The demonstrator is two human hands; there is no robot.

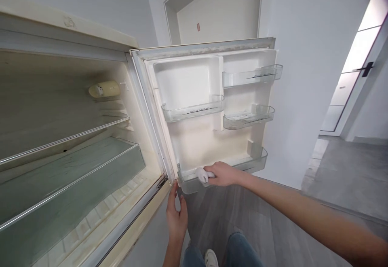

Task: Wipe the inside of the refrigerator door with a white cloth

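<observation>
My right hand (pixel 224 174) is closed around a bunched white cloth (pixel 202 175), held at the bottom clear shelf bin (pixel 251 164) of the open refrigerator door (pixel 209 141). Below the door's lower hinge corner, my left hand (pixel 177 218) reaches up with its fingers stretched and apart. Its fingertips are at the door's bottom edge, and no object shows in it. Whether they press on the door is hard to see. Brownish dirt marks run along the door's top gasket (pixel 206 51).
Left of the door is the refrigerator compartment, with a glass shelf (pixel 75 137), a greenish clear drawer (pixel 91 182) and a yellowed lamp cover (pixel 104 89). More clear bins (pixel 194 111) are on the door. A white wall (pixel 297 77) stands behind; grey flooring (pixel 251 214) lies below.
</observation>
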